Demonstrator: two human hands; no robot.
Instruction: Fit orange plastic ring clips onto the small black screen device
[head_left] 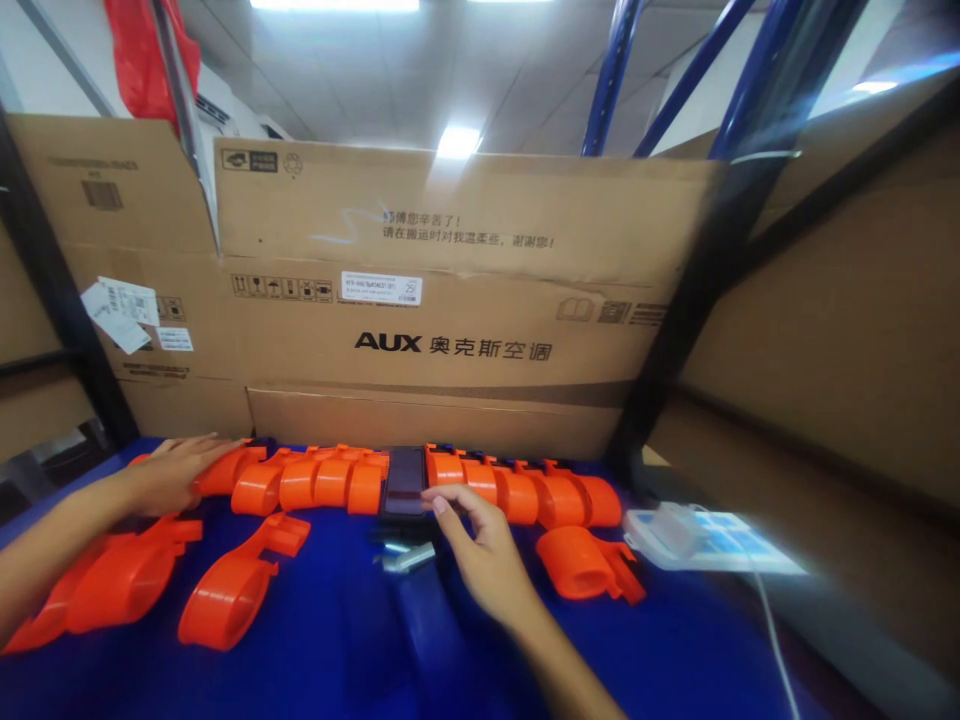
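Note:
A row of orange plastic rings with tabs (pixel 259 487) runs along the back of the blue surface. At the row's left end, my left hand (pixel 176 470) lies over the rings with its fingers stretched out. A flat dark rectangular device with a glossy face (pixel 406 478) stands mid-row. My right hand (pixel 480 540) is at its right edge, fingers loosely bent and apart, the index fingertip at or touching it. Below the device is a small shiny metallic piece (pixel 409 558) on a dark strap-like band (pixel 431 620), both blurred.
More orange rings (pixel 225 595) lie in front at left, and a single ring (pixel 577 562) at right. A white power strip (pixel 712 538) with a cable is on the right. An upright cardboard sheet (pixel 450 290) backs the blue surface (pixel 322 640), between dark posts (pixel 675 310).

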